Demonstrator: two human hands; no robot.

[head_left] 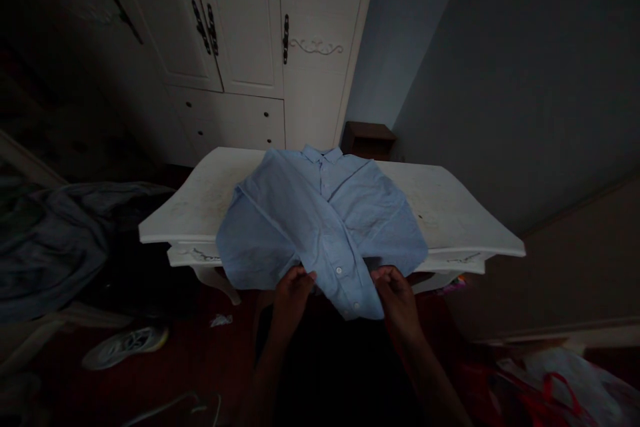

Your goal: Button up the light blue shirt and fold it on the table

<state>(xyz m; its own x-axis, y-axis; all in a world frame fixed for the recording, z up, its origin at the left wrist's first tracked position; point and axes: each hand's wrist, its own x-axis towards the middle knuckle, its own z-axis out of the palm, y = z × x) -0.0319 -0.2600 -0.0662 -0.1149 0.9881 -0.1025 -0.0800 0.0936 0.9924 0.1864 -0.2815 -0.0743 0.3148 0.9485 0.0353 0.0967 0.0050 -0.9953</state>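
Observation:
A light blue button-up shirt (320, 220) lies spread on a white table (450, 213), collar at the far side, with one sleeve folded across its front. The shirt's near hem hangs over the table's front edge. My left hand (293, 293) pinches the hem left of the sleeve cuff. My right hand (397, 297) grips the hem on the right of the cuff. Both hands are closed on the fabric, thumbs on top.
A white wardrobe (250, 27) with dark handles stands behind the table. A small dark wooden stand (370, 139) sits in the corner. Dark bedding (55, 240) lies at the left. A shoe (125, 343) rests on the red floor. Plastic bags (550, 380) lie at the lower right.

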